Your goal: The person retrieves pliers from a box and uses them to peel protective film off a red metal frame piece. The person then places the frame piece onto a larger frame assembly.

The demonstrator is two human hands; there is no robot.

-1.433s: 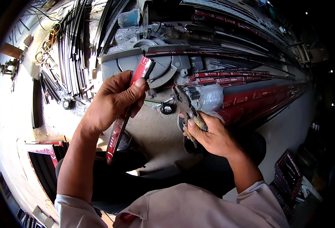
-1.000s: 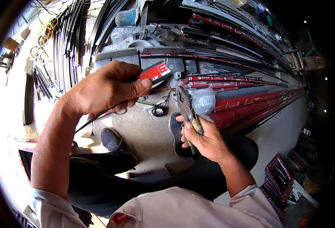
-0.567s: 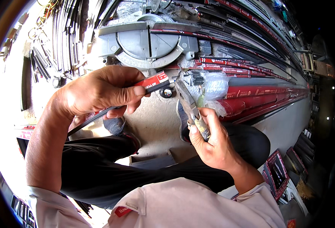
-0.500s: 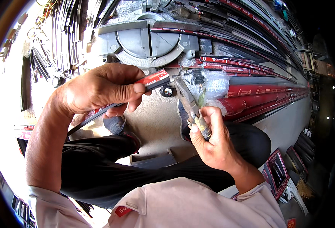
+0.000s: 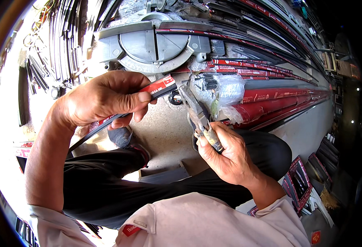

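Note:
My left hand (image 5: 105,99) is closed around a narrow dark profile strip (image 5: 163,91) with red printed film along its upper face. The strip slants from the lower left up to its far end, just past my thumb. In my right hand (image 5: 229,158) is a pair of pliers (image 5: 195,108), metal-jawed with worn, yellowish-dark handles. Its jaws point up and left and meet the end of the strip. Whether they bite on a small piece there is too fine to make out.
A grey mitre saw base (image 5: 135,61) with a slotted round table lies ahead. Long dark and red profiles (image 5: 250,41) fill the far right. Plastic-wrapped red bundles (image 5: 267,109) lie at the right, and loose strips (image 5: 68,37) at the far left. A small round black gauge-like thing (image 5: 175,99) sits on the floor.
The view has shifted slightly. The pliers and right hand have moved a little down and left, with the jaws still at the strip's end. My left hand keeps its hold.

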